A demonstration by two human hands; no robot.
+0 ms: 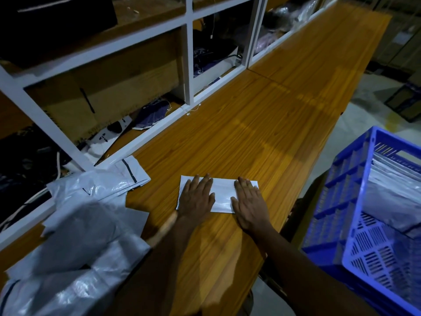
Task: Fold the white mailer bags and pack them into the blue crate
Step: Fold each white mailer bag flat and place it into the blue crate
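The folded white mailer bag (222, 193) lies flat on the wooden table (262, 124), long axis running 9 to 3 o'clock. The left hand (197, 199) and right hand (249, 205) press it down with straight fingers, gripping nothing. The blue crate (355, 190) sits at roughly 3 o'clock, so the right hand's probably nearer for the drop.

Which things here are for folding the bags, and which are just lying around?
For the job: folded white bag under left hand and right hand; pile of unfolded bags; blue crate; packed bags.
Just lying about: cardboard box; dark packets; shelf.
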